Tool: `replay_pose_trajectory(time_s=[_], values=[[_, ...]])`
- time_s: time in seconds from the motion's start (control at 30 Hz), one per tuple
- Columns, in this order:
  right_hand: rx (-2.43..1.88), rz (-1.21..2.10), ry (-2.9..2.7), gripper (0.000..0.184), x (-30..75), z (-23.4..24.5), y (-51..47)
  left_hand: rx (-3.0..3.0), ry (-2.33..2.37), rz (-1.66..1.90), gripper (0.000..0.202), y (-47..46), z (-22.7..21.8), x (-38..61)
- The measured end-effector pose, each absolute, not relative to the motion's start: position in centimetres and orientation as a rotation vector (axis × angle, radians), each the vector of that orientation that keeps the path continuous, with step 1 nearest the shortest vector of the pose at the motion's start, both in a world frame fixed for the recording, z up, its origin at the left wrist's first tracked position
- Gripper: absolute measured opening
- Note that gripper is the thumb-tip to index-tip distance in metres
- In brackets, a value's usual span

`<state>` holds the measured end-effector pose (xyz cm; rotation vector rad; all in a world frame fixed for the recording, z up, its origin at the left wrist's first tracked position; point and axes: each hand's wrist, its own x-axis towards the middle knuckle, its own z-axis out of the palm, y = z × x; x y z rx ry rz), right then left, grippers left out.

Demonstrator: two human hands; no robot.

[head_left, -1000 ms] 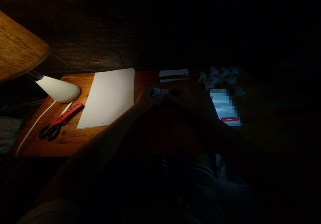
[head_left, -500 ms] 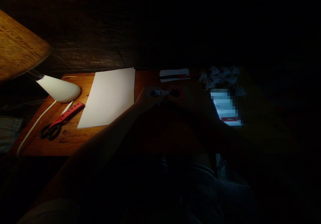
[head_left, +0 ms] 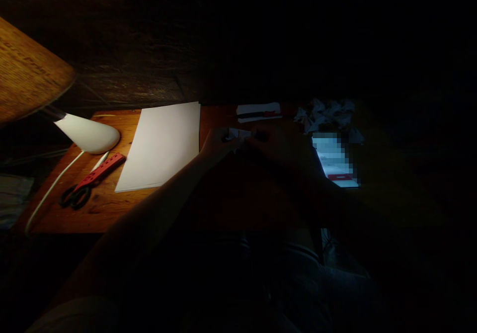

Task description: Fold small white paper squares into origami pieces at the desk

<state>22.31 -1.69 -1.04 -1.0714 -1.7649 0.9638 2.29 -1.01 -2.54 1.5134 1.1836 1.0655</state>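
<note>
A small piece of folded paper (head_left: 238, 133) is pinched between my two hands above the middle of the table. My left hand (head_left: 218, 141) closes on its left side, and my right hand (head_left: 265, 143) closes on its right side. Deep shadow hides most of the fingers and the paper's lower part. Left of my hands lies a stack of white paper sheets (head_left: 164, 144), with my left forearm over its near right corner.
A lamp (head_left: 89, 133) stands at the left with its cord on the wooden table (head_left: 108, 213). Scissors (head_left: 76, 194) lie by a red ruler-like strip (head_left: 102, 169). Behind my hands are white paper strips (head_left: 257, 108); at right, crumpled or folded papers (head_left: 324, 114) and a lit screen (head_left: 330, 156).
The folded paper between my hands has shifted and turned slightly, with a little more of it showing. Both hands stay in nearly the same place.
</note>
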Motion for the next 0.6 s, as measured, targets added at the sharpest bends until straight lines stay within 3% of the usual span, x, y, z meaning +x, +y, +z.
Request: replay_pose_trajectory(time_s=[0.33,0.6], values=[[-1.117,0.908,-1.779,0.022,22.8,0.4,-2.4,1.444,1.095,1.141,0.028,-1.1,-2.8,2.4],[-1.098,0.956,-1.717,0.021,22.2,-1.0,-1.9,1.477,1.113,1.182,0.021,-0.9,-2.9,2.4]])
